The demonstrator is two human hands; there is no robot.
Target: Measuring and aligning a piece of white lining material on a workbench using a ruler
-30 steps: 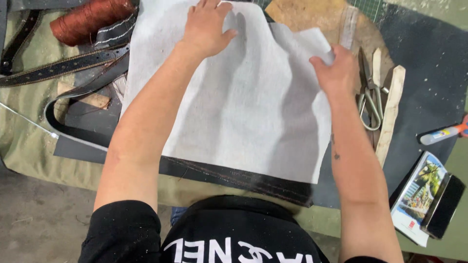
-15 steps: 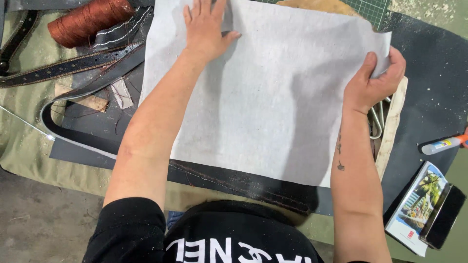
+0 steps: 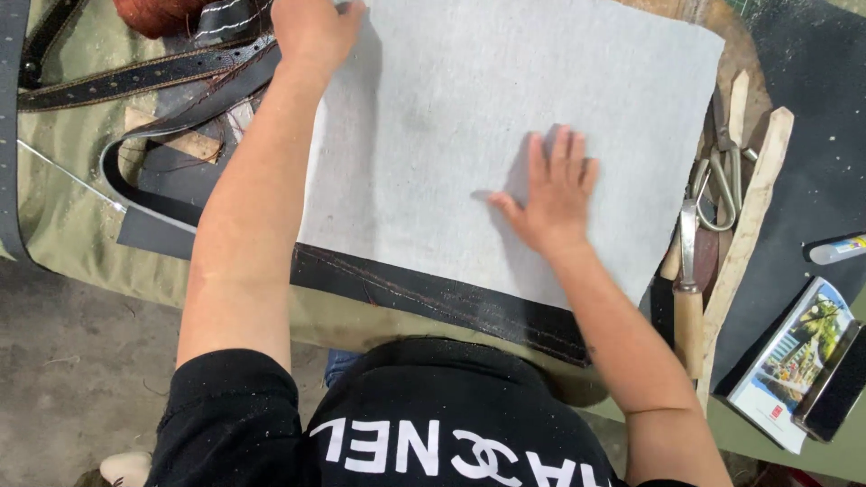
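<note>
A large pale grey sheet of stiff fabric lies flat on a black stitched leather panel, whose near edge sticks out below it. My right hand rests palm down on the sheet's lower right part, fingers spread. My left hand presses on the sheet's upper left edge; its fingertips run out of the frame's top.
Black leather belts and straps and a spool of rust-brown thread lie at the upper left. Right of the sheet are scissors, a wooden-handled tool, a pale wooden stick, a booklet and a dark phone-like slab.
The sheet was crumpled and is now spread flat. My right hand let go of its right edge and moved inward onto its surface. My left hand stays at the upper left.
</note>
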